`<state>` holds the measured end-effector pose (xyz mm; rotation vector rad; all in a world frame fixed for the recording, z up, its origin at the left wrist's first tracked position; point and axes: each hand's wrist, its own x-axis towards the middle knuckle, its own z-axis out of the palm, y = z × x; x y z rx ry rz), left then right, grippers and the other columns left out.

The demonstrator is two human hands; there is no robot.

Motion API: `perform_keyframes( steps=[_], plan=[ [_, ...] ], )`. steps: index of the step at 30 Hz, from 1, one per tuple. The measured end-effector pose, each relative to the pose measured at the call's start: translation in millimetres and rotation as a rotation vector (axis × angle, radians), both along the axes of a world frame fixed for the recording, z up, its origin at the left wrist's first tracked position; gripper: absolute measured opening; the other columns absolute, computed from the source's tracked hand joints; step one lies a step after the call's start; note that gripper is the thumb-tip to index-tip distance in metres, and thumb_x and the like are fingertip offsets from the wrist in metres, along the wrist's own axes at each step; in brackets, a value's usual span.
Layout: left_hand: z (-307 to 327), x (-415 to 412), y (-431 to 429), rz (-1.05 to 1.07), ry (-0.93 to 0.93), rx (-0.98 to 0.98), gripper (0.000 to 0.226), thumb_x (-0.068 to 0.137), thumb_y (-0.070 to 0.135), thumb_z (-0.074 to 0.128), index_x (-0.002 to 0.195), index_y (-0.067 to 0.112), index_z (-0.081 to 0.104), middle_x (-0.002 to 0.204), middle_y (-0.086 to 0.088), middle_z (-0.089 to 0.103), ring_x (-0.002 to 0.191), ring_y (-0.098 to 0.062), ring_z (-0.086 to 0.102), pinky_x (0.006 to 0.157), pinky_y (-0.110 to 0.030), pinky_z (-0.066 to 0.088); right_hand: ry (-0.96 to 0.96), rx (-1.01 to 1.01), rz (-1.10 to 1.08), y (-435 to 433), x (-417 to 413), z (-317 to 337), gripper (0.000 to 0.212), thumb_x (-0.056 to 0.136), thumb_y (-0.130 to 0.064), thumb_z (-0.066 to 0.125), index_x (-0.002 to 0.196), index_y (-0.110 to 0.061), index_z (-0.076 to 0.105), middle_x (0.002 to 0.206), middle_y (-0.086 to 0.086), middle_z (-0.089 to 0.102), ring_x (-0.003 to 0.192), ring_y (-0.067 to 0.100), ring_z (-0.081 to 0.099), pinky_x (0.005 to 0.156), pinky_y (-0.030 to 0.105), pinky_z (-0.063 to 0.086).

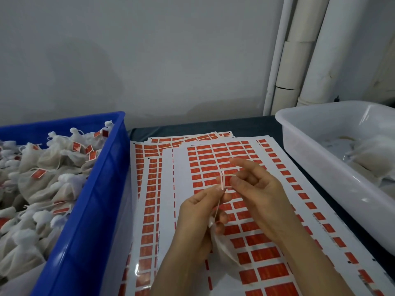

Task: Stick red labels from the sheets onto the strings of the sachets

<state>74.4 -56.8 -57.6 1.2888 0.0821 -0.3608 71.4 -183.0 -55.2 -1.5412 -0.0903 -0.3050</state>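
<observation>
This is a small hand-packing workshop, at a labelling bench rather than in a home or office. Overlapping sheets of red labels [205, 159] cover the dark-covered table [245, 124], many at once, printed in rows. Left of the sheets stands a blue plastic crate [100, 189] heaped with white drawstring sachets [49, 165], several already tagged red. Right of the sheets sits a white plastic tub [316, 154] holding more pale bags. Behind the sheets are a bare grey wall [149, 50] and exposed white pipes [299, 60].
</observation>
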Motion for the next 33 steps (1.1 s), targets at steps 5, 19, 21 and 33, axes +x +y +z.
perform_keyframes(
  steps=[5,19,21,33],
  plan=[
    [3,-3,-1,-0.063,-0.049,-0.017,0.026,0.064,0.043,0.067,0.072,0.021,0.076,0.071,-0.002,0.071,0.038,-0.009,0.050,0.035,-0.014,0.036,0.028,0.076,0.016,-2,1,1,0.042,0.062,-0.040,0.065,0.104,-0.036,0.064,0.097,-0.008,0.069,0.098,0.014,0.066,0.086,0.037,0.054],
    [2,-3,-2,-0.082,0.016,0.008,0.023,0.079,0.039,0.063,0.080,0.021,0.076,0.087,0.000,0.075,0.058,-0.010,0.068,0.050,-0.018,0.051,0.043,0.446,-0.147,-19,7,1,0.030,0.067,-0.037,0.065,0.096,-0.033,0.067,0.098,-0.005,0.071,0.092,0.020,0.068,0.079,0.037,0.056],
    [0,-1,-2,-0.045,0.031,-0.032,0.026,0.081,0.039,0.061,0.092,0.019,0.072,0.091,-0.001,0.075,0.077,-0.017,0.073,0.064,-0.027,0.057,0.033,0.422,-0.141,-19,5,3,0.035,0.063,-0.043,0.065,0.098,-0.034,0.065,0.095,-0.005,0.071,0.090,0.019,0.068,0.080,0.035,0.055],
    [-4,1,-2,-0.003,-0.041,-0.117,0.026,0.088,0.036,0.056,0.103,0.018,0.067,0.094,0.002,0.074,0.086,-0.013,0.071,0.064,-0.021,0.055,-0.055,-0.120,-0.073,8,-7,4,0.049,0.057,-0.057,0.061,0.104,-0.045,0.055,0.092,-0.027,0.066,0.090,-0.007,0.063,0.065,0.005,0.047]
  ],
)
